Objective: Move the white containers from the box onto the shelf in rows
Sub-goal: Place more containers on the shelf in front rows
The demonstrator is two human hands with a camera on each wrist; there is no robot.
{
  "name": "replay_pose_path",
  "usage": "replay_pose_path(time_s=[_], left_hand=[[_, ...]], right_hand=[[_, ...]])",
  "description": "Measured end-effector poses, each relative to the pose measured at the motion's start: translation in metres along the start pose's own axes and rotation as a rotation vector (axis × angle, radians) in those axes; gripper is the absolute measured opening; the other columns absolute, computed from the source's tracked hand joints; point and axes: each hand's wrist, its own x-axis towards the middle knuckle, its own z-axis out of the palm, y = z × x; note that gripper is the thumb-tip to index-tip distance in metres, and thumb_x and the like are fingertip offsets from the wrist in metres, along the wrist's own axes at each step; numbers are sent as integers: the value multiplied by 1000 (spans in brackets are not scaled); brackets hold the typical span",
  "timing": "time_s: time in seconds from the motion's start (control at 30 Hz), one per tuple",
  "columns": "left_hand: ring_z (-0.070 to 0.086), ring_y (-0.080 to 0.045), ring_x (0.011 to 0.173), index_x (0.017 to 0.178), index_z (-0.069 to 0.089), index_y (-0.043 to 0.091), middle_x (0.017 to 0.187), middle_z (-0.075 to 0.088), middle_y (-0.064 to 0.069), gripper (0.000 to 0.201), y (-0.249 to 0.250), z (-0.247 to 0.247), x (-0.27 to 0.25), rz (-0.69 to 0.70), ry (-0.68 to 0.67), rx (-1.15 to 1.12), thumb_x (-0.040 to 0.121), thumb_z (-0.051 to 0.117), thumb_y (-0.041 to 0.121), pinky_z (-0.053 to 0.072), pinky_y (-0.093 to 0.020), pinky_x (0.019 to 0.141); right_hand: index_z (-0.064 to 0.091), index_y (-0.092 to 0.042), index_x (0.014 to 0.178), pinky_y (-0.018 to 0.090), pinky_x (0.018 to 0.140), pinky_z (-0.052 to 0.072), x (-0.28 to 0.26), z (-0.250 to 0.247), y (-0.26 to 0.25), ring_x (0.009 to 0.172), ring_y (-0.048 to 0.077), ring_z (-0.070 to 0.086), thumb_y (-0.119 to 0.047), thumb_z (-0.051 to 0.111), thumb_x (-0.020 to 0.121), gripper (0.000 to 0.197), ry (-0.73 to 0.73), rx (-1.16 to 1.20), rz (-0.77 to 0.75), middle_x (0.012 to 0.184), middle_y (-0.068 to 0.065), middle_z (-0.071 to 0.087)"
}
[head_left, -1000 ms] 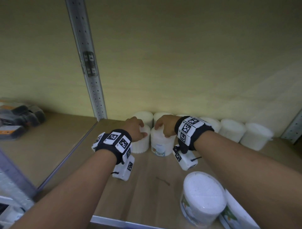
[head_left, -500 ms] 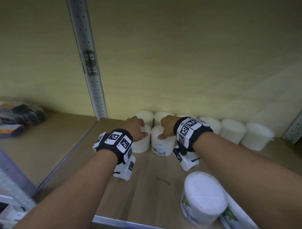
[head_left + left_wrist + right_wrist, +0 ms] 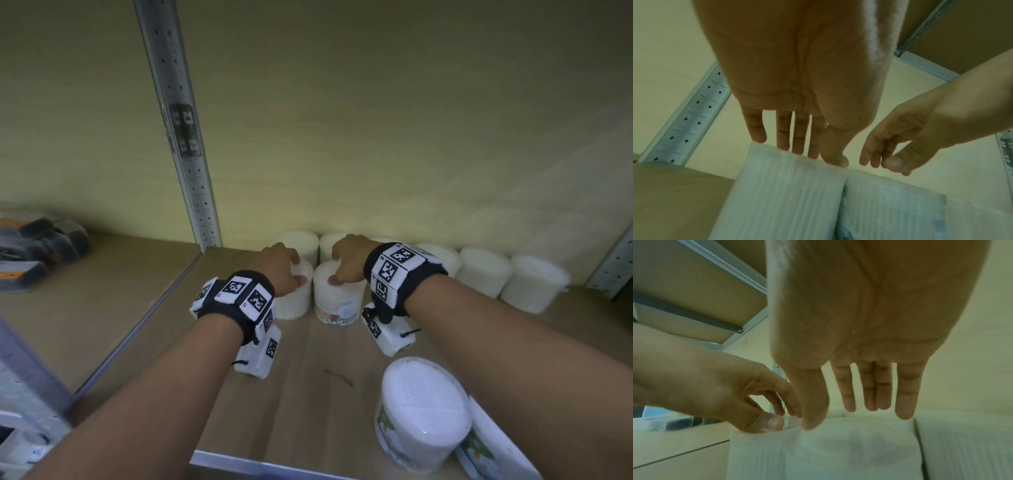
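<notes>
On the shelf (image 3: 298, 363), white containers (image 3: 337, 298) packed, apparently, with white sticks.

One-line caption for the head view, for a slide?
Both hands, left hand and right hand, rest atop two front-row white containers on the shelf.

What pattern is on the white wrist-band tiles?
Black-and-white square marker codes on the white wrist-band tiles, clearest in the head view.

Place: a stockroom or shop storage bay.
Shelving: perforated metal upright (image 3: 178, 126) carrying wooden shelf boards (image 3: 301, 370).
Stock: identical white containers (image 3: 483, 270) lined along the back wall; dark packaged goods (image 3: 37, 246) stacked in the neighbouring bay.
</notes>
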Motion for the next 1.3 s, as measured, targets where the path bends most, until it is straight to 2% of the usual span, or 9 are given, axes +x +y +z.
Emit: replay_pose_path(time_s=[0.1,0.2,0.4,0.53,0.63,0.7,0.83,1.07,1.3], left_hand=[[44,-25,127,132,49,20,140,42,-7,49,0,0,0,7,-1,6,89,59,41,39,-36,104],[43,-25,127,132,48,20,140,42,-7,48,-1,1,0,6,-4,12,89,58,41,39,-36,104],[42,-25,129,133,48,20,141,40,-7,48,0,0,-1,13,-1,21,90,57,41,38,-37,105],[43,-26,128,132,48,19,140,41,-8,49,-1,1,0,20,-3,12,90,58,40,38,-36,104],[43,-26,127,132,49,19,140,42,-8,48,0,1,0,24,1,7,90,59,39,38,-36,103],[43,-26,127,132,49,20,140,41,-7,48,0,1,-1,26,4,13,90,58,40,38,-35,103],[42,-25,129,134,47,20,142,40,-6,49,0,1,-2,33,2,40,91,56,41,37,-36,105],[44,-25,128,138,45,20,144,39,-4,50,-1,-2,-5,56,-38,30,92,56,37,39,-35,104],[46,-23,129,141,39,25,150,37,-1,47,-5,-8,-9,91,-123,-2,96,51,18,39,-29,101]], right_hand=[[44,-3,139,33,105,43,3,5,-2,127,26,51,-54,56,88,74,-57,-7,44,139,12,51],[44,-2,138,31,103,43,4,5,-3,126,25,51,-56,55,87,75,-69,-2,62,138,12,51],[36,-4,144,29,106,37,2,4,-1,133,25,43,-46,57,90,72,-64,-2,52,146,12,42],[35,-4,145,29,105,37,2,1,2,133,26,43,-36,59,92,66,-63,6,21,146,13,40],[32,-6,147,28,108,34,1,2,1,136,24,39,-39,57,93,69,-63,19,13,150,11,36],[35,-8,146,29,108,35,1,3,2,136,23,41,-40,59,91,68,-51,29,17,149,10,39],[51,-16,135,31,98,45,-2,4,5,126,25,53,-31,76,78,64,39,65,2,137,8,53],[53,-14,134,33,98,46,-2,8,5,124,27,54,-28,76,78,62,62,102,12,135,9,54],[54,-14,133,34,98,46,-3,9,4,123,27,55,-27,77,78,61,68,119,7,135,10,55]])
